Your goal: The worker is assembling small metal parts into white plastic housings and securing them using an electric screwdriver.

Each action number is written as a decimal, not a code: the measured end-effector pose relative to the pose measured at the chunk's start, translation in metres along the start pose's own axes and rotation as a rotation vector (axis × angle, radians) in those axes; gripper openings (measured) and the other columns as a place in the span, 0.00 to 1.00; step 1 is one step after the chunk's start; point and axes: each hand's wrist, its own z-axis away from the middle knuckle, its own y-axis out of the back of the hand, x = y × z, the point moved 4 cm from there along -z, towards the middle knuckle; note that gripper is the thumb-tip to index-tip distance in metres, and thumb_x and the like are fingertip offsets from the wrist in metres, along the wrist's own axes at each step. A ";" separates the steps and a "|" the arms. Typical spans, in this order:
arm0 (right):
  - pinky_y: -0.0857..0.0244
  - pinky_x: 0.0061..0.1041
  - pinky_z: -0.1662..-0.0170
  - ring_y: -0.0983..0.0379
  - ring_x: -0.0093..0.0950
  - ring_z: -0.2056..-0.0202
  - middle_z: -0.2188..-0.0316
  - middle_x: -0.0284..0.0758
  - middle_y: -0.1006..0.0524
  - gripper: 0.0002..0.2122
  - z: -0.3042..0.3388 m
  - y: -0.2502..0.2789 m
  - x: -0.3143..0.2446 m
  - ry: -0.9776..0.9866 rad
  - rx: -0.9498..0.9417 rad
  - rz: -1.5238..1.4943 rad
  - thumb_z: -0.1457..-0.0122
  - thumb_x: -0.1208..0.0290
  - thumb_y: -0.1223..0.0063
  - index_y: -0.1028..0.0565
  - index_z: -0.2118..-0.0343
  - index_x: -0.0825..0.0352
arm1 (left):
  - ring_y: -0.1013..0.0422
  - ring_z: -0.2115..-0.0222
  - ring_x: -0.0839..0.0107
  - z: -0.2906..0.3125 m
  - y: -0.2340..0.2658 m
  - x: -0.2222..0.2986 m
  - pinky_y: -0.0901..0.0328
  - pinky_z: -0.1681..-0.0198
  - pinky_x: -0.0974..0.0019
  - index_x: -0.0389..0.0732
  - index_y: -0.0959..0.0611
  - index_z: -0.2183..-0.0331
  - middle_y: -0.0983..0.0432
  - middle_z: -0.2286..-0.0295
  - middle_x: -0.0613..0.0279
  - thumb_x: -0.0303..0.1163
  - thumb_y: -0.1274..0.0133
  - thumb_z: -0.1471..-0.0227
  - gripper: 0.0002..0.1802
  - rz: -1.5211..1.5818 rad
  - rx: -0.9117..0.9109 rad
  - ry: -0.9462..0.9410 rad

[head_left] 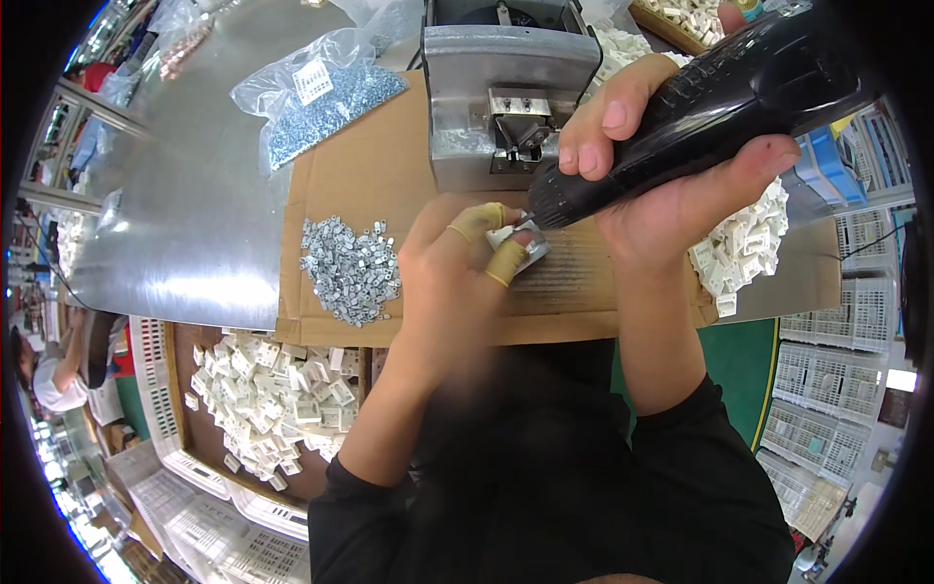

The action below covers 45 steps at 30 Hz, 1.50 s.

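My right hand is wrapped round a black electric screwdriver, which slants down to the left. Its tip meets a small white plastic part pinched in my left hand. Yellow finger cots cover the thumb and a finger of that hand. Beside the white part, a shiny metal piece shows at my fingertips; how the two join is hidden. To the left of my left hand lies a pile of small grey metal pieces on the cardboard sheet.
A grey metal screw-feeding machine stands just beyond my hands. A plastic bag of bluish screws lies at its left. White plastic parts fill a tray at lower left, and more white parts are heaped at right. White crates stand beyond.
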 end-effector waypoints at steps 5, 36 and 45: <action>0.32 0.25 0.77 0.28 0.27 0.82 0.79 0.39 0.26 0.42 0.011 0.005 0.008 -0.151 0.157 0.273 0.41 0.21 0.72 0.35 0.63 0.69 | 0.26 0.62 0.53 -0.001 0.002 0.004 0.31 0.58 0.54 0.37 0.14 0.61 0.22 0.65 0.54 0.31 0.28 0.58 0.20 -0.060 -0.053 0.014; 0.32 0.25 0.79 0.27 0.29 0.84 0.81 0.44 0.24 0.39 0.021 0.005 0.021 -0.121 0.222 0.328 0.37 0.28 0.61 0.34 0.59 0.74 | 0.22 0.67 0.57 0.002 -0.002 -0.012 0.28 0.63 0.59 0.35 0.14 0.61 0.21 0.67 0.57 0.38 0.26 0.58 0.24 -0.208 -0.201 -0.006; 0.32 0.25 0.76 0.28 0.26 0.81 0.81 0.37 0.26 0.46 0.011 -0.011 0.028 -0.372 -0.013 0.542 0.45 0.19 0.64 0.30 0.68 0.74 | 0.26 0.73 0.58 -0.010 -0.002 -0.004 0.35 0.68 0.55 0.40 0.16 0.71 0.23 0.73 0.60 0.50 0.30 0.59 0.23 -0.519 -0.286 -0.218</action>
